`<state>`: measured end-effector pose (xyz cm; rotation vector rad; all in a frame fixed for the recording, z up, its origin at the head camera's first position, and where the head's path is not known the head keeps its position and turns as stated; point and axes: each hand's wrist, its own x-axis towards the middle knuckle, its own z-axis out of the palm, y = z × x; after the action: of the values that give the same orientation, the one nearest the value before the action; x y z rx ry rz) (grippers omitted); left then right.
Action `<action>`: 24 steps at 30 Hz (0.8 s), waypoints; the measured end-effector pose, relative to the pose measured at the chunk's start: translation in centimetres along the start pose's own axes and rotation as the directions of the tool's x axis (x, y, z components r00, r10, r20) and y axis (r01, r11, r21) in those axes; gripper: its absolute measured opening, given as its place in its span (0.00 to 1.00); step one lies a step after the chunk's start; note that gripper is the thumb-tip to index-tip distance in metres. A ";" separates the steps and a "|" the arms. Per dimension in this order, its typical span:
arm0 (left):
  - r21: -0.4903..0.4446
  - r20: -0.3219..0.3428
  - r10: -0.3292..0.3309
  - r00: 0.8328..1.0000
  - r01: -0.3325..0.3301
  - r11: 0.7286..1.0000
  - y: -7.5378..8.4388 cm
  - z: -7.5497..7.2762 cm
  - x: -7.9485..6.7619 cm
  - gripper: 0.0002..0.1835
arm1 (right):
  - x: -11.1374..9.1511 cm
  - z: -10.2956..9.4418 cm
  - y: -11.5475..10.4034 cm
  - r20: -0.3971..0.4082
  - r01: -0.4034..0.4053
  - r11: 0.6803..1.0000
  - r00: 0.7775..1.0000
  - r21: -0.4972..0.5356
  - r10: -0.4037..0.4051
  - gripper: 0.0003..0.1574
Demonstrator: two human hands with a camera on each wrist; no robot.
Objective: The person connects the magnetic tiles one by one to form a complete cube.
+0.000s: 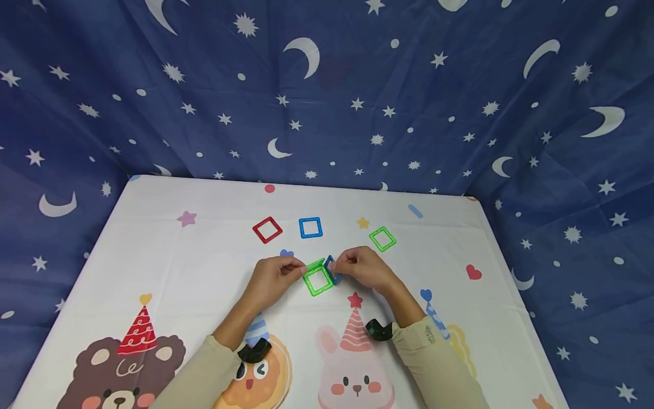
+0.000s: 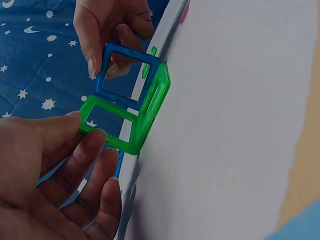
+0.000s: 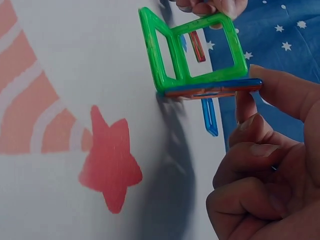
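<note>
Two green square frame tiles join along one edge at the middle of the table. One of them, the lower green tile (image 1: 323, 291), lies nearly flat, while the raised green tile (image 2: 109, 135) tilts up from its far edge. My left hand (image 1: 271, 279) pinches that raised tile by its outer edge between thumb and fingertips. In my right hand (image 1: 369, 268), a blue square frame tile (image 2: 125, 101) is pinched by its outer side. It stands along the right edge of the lower tile, beside the raised one. The right wrist view shows its edge (image 3: 215, 88) with an orange-red tint beneath.
Beyond the hands lie a red square tile (image 1: 259, 236), another blue square tile (image 1: 301, 228) and another green square tile (image 1: 376, 245). A white printed cloth (image 1: 153, 244) covers the table. Dark blue star-patterned curtains (image 1: 337, 147) hang behind and at both sides.
</note>
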<state>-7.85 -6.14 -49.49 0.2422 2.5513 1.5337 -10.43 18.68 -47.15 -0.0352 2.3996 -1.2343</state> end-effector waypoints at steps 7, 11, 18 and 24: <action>-0.002 0.003 0.017 1.000 -0.017 1.000 -0.1 0.2 0.0 0.06 | -0.3 0.5 -0.5 -0.018 0.069 0.993 0.997 -0.094 -0.071 0.13; 0.014 -0.017 0.038 0.999 -0.038 0.999 0.0 0.2 0.0 0.05 | -0.4 0.6 -0.8 -0.040 0.105 0.982 0.993 -0.157 -0.113 0.13; 0.018 -0.013 0.009 1.000 -0.009 1.000 0.0 0.3 0.0 0.06 | -0.5 1.0 -0.9 -0.061 0.118 0.976 0.990 -0.182 -0.131 0.11; 0.018 0.006 0.001 1.000 -0.001 1.000 0.0 0.2 0.1 0.07 | -0.7 1.2 -1.1 -0.086 0.130 0.975 0.985 -0.180 -0.147 0.11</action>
<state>-7.87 -5.94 -49.54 0.2500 2.5622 1.5092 -9.52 17.30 -46.65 -0.2026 2.6246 -1.1057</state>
